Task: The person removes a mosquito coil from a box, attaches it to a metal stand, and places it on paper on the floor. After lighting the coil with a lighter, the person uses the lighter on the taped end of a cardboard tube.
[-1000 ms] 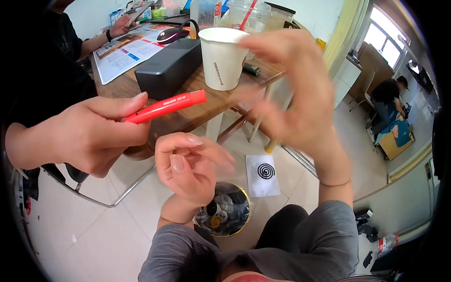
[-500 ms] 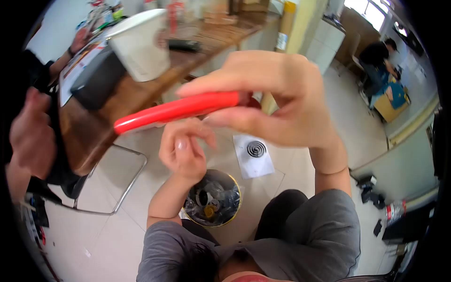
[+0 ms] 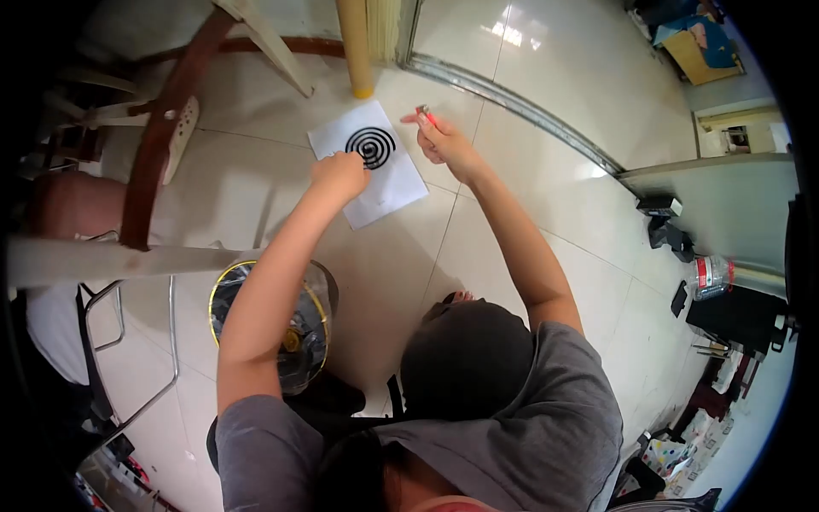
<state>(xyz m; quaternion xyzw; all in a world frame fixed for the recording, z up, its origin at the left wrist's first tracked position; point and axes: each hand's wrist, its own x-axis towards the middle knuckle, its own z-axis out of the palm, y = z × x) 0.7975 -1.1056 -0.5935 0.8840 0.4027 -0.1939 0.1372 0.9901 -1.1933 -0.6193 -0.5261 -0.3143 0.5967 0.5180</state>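
On the floor ahead lies a sheet of white paper (image 3: 388, 192) with a black mosquito coil (image 3: 370, 151) over it. My left hand (image 3: 341, 175) is closed at the coil's near left edge, its fingertips hidden behind the hand's own back. To the right of the paper, my right hand (image 3: 445, 147) is wrapped around a red lighter (image 3: 429, 117), whose metal top points up and away from me. No flame shows at the lighter. A gap separates the lighter from the coil.
A lined trash bin (image 3: 320, 320) with a yellow rim stands below my left forearm. Wooden table legs (image 3: 158, 162) and a metal chair frame (image 3: 173, 341) are at the left. A cardboard tube (image 3: 354, 43) stands beyond the paper, beside a metal door track (image 3: 512, 102).
My view has tipped down to the floor. Both hands have moved down and forward; the left has reached the coil, while the right has brought the lighter beside the paper.
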